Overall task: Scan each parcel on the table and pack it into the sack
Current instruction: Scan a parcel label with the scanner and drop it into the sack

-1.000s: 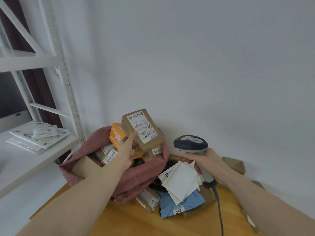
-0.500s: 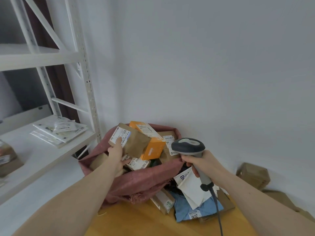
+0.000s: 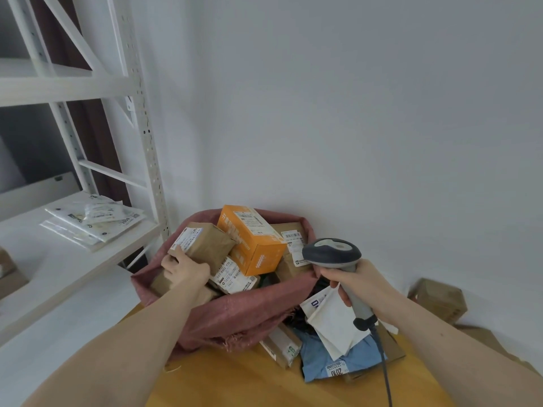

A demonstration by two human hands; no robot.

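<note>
Two hands busy: left hand (image 3: 185, 268) fingers curl round the brown parcel (image 3: 205, 249), lowered into the sack (image 3: 235, 312); better wedge it beside the orange box (image 3: 252, 239) before letting go; right hand (image 3: 349, 282) clamps the scanner (image 3: 332, 254).

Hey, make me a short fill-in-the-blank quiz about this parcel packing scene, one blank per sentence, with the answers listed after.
1. The right hand grips a handheld ____.
2. The left hand holds a brown paper parcel over the open ____.
3. The brightest box in the sack is coloured ____.
4. The blue parcel lies on the wooden ____.

Answers: scanner; sack; orange; table
</note>
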